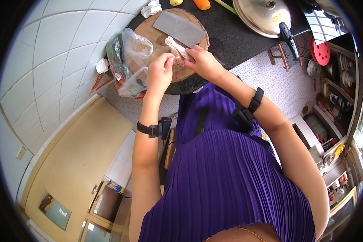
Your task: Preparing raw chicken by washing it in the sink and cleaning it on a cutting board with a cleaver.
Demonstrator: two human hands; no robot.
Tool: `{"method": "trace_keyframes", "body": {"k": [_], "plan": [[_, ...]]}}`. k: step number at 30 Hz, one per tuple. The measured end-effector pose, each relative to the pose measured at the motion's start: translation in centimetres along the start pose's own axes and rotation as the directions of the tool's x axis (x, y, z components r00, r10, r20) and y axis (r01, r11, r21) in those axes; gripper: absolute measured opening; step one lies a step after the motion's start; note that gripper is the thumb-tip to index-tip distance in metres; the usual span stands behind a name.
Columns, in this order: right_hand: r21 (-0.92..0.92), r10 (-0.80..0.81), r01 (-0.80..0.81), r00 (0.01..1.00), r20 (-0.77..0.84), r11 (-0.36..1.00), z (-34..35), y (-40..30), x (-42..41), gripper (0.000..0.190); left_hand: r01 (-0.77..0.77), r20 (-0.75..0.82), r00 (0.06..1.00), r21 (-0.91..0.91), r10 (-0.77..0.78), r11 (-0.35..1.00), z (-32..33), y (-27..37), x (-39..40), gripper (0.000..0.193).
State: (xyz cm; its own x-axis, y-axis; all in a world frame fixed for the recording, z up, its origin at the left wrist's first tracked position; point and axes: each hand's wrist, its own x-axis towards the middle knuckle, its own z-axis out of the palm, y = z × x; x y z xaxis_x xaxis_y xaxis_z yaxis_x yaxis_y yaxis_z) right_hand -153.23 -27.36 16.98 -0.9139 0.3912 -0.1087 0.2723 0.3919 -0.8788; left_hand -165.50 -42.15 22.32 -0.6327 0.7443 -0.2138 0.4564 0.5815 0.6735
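A piece of raw poultry with pale, bumpy skin [176, 50] lies over the round wooden chopping board [145, 26], between my two hands. My right hand [204, 62] grips its right side with thumb and fingers. At its lower left end is my left hand [162, 71], thumb and fingertips pinched together close to the meat; whether they hold a bit of it cannot be told. Behind the poultry, a cleaver's broad steel blade [180, 28] lies flat on the board, its handle mostly hidden near my right hand.
Clear plastic bags [133, 50] with green contents crowd the board's left edge. On the black counter [222, 33] are a large metal lid [260, 13], a carrot [202, 3], a round yellow item [176, 2] and crumpled white tissue [151, 8]. A tiled wall [60, 45] rises at left.
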Motion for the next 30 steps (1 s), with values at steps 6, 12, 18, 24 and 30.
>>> {"method": "trace_keyframes", "body": {"k": [6, 12, 18, 24, 30], "plan": [[0.021, 0.012, -0.012, 1.000, 0.009, 1.000, 0.0, -0.2, -0.1, 0.033, 0.194, 0.067, 0.981, -0.392, -0.183, 0.899, -0.6, -0.9, -3.3, 0.018], [0.017, -0.002, 0.002, 1.000, -0.014, 1.000, -0.7, -0.1, -0.2, 0.035, 0.356, 0.449, 0.786, 0.234, -0.425, 0.905, -0.5, -3.8, -11.6, 0.049], [0.030, -0.016, 0.014, 0.998, 0.061, 0.999, 0.5, -0.9, 0.0, 0.034, 0.599, 0.623, 0.545, 0.178, -0.560, 0.781, 7.4, -20.6, -30.0, 0.059], [0.008, 0.045, -0.045, 0.999, 0.012, 0.999, -0.6, -0.2, -0.5, 0.034, 0.757, 0.505, 0.654, -0.457, -0.564, 0.468, 0.6, -7.1, -17.1, 0.049], [0.089, 0.034, -0.038, 0.998, 0.044, 0.995, -0.1, 0.1, 0.0, 0.039, 0.100, -0.159, 0.971, -0.405, -0.178, 0.909, 0.6, 2.2, -4.0, 0.044]]}}
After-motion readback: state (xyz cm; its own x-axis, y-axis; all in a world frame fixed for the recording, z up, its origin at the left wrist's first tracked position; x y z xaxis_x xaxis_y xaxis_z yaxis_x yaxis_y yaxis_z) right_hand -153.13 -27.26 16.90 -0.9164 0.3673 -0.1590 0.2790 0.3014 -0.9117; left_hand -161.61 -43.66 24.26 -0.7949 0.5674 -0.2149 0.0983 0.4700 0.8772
